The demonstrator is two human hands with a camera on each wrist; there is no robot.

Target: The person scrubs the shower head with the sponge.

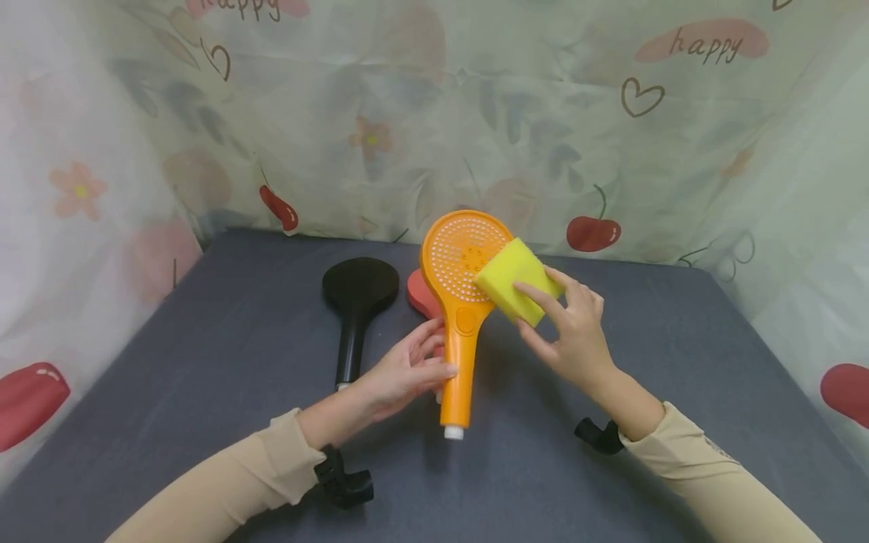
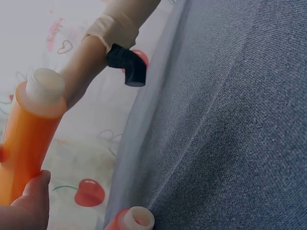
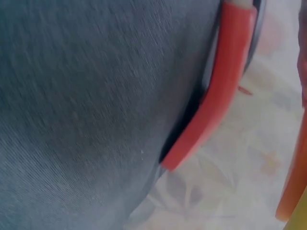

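Observation:
An orange shower head (image 1: 459, 332) is held up off the table, its perforated face towards the head camera. My left hand (image 1: 407, 369) grips its handle, thumb across the front; the left wrist view shows the handle's white threaded end (image 2: 45, 88) and my thumb. In my right hand (image 1: 577, 332) a yellow sponge (image 1: 516, 279) is pinched, its edge against the right side of the perforated face. The right wrist view catches only a corner of the sponge (image 3: 300, 215) and part of the orange shower head (image 3: 293, 177).
A black shower head (image 1: 360, 290) lies on the grey-covered table (image 1: 271, 332), left of the orange one. Behind the orange one lies a red shower head (image 1: 422, 294), partly hidden; its bent body (image 3: 216, 96) shows in the right wrist view. A patterned curtain (image 1: 462, 113) surrounds the table.

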